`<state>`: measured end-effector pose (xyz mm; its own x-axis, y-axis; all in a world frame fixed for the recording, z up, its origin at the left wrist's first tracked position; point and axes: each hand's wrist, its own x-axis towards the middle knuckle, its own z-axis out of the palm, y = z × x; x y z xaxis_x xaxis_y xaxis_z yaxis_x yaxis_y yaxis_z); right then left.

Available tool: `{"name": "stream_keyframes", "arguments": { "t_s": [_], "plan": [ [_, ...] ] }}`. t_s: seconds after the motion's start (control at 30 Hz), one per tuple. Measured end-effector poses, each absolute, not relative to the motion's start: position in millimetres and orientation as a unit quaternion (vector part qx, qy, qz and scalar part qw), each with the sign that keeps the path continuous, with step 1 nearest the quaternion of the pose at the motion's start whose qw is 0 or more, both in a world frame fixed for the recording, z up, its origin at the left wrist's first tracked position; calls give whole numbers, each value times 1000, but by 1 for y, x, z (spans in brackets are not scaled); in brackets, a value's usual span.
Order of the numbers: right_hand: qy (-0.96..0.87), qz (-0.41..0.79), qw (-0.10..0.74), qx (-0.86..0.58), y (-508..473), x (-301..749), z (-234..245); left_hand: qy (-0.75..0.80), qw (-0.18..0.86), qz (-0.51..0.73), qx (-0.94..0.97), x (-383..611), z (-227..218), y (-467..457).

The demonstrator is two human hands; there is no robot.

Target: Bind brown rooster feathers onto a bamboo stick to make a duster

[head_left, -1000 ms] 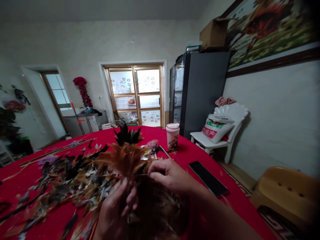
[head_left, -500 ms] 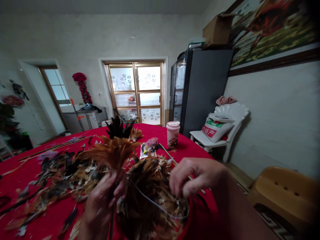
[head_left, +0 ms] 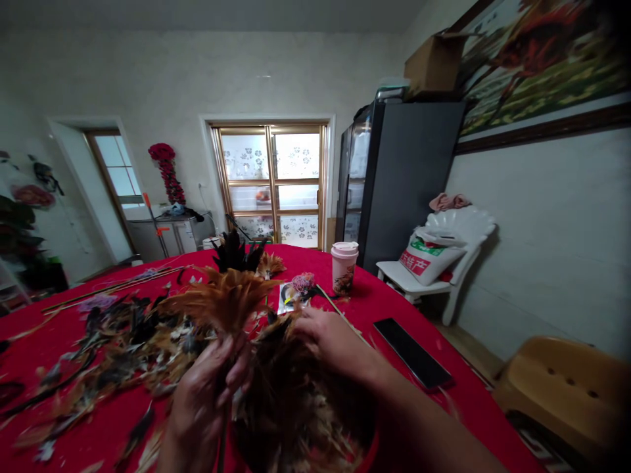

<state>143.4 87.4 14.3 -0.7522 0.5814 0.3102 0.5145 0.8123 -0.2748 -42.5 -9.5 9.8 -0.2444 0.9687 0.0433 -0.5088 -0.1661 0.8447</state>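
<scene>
My left hand [head_left: 207, 394] is closed round the stem of a bunch of orange-brown feathers [head_left: 227, 302], held upright over the red table [head_left: 379, 299]. My right hand [head_left: 328, 338] reaches in from the right with its fingers pinched next to the bunch; what it pinches is too fine to make out. Below both hands lies a heap of brown and black feathers [head_left: 300, 407].
Loose feathers [head_left: 113, 348] and thin sticks [head_left: 113, 289] cover the table's left half. A lidded cup [head_left: 344, 266], a small packet [head_left: 293, 295] and a black phone [head_left: 411, 351] lie to the right. A white chair with a bag [head_left: 428, 256] and a wooden stool [head_left: 562, 387] stand beyond the edge.
My right hand, which had drawn a thin thread out to the right half a second ago, has come back left to the feather bunch. The left hand kept its hold.
</scene>
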Motion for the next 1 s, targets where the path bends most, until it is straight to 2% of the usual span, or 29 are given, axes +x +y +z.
{"name": "stream_keyframes", "arguments": {
  "t_s": [0.13, 0.3, 0.4, 0.53, 0.67, 0.83, 1.0],
  "plan": [
    [-929, -2, 118, -351, 96, 132, -5, 357, 538, 691, 326, -42, 8, -7],
    [-930, 4, 106, -352, 102, 131, -12, 352, 537, 692, 332, -43, 7, -5],
    [-938, 57, 133, -314, 100, 143, 1, 347, 546, 691, 321, -43, 8, -5],
    [-918, 205, 207, -268, 98, 164, 21, 356, 544, 696, 306, -42, 8, -5],
    [-900, 307, 192, -244, 100, 172, 28, 352, 548, 694, 307, -42, 6, -4],
    [-909, 220, 168, -312, 102, 168, 21, 356, 548, 692, 306, -41, 5, -4],
    [-901, 168, 212, -339, 104, 169, 20, 373, 544, 691, 296, -41, 5, -4]
  ]
}}
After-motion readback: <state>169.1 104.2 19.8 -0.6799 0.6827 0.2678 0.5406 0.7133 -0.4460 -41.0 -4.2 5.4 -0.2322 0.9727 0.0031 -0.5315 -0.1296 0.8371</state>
